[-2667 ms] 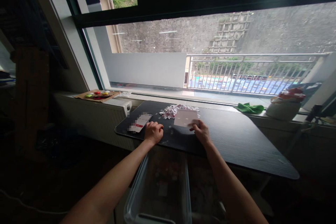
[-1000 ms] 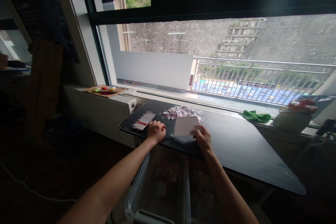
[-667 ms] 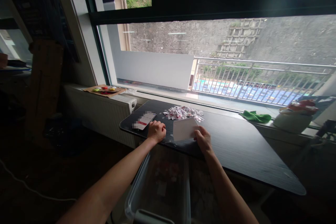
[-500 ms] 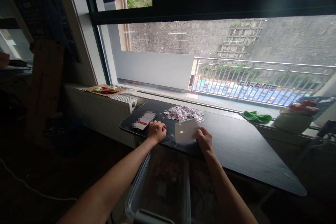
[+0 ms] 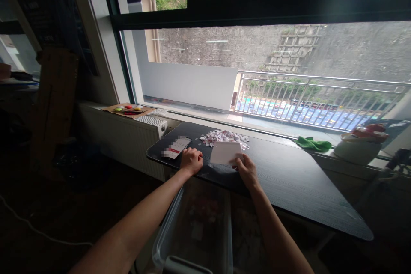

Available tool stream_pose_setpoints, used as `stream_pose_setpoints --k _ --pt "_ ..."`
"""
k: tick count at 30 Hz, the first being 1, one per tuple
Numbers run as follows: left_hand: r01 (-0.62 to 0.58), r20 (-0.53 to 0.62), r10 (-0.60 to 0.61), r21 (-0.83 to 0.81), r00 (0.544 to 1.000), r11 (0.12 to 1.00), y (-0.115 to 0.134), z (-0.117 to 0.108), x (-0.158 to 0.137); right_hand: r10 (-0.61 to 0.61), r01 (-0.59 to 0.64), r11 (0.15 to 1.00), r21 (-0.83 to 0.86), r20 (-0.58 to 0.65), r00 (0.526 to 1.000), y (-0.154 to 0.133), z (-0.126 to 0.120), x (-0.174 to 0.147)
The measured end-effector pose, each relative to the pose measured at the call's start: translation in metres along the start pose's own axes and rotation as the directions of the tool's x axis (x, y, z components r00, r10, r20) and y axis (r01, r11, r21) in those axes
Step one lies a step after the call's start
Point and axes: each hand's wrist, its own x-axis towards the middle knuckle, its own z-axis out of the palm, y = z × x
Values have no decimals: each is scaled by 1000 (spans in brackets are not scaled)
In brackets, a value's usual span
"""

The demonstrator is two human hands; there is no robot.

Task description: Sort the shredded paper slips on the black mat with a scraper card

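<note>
My right hand grips the right side of a flat white scraper, a thin plastic-looking sheet. It is tilted up above the black table, in front of a heap of small paper scraps, and hides part of the heap. Resting at the table's front edge, my left hand is curled into a fist, with nothing showing in it. Just beyond that fist lies a phone with a partly blurred screen. Below the edge, between my forearms, is a clear plastic bin with some scraps inside.
A green cloth and a pale tub with reddish contents stand on the window sill at right. Left of the table is a white radiator with a cardboard sheet and colourful items on top. A white cable crosses the dark floor.
My right hand has shifted slightly left and tipped the scraper, which now sits a little higher and covers more of the heap's front. My left hand has stayed in place.
</note>
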Motion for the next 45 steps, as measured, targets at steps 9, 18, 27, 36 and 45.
stream_pose_setpoints --k 9,18,27,36,45 --pt "0 2 0 3 1000 1000 0 0 0 17 -17 1000 -13 -36 999 0 0 0" --pt "4 -13 -4 -8 1000 1000 -1 2 0 22 -22 999 -36 3 1000 2 0 1" --pt "5 -2 -5 4 1000 1000 0 0 0 13 -11 999 -33 52 999 -2 0 -2" --pt "19 -14 -19 -9 1000 1000 -1 2 0 24 -24 1000 -8 84 996 -2 0 -2" --pt "90 -10 -92 -122 996 988 -7 2 4 -25 21 999 26 125 992 -2 2 -3"
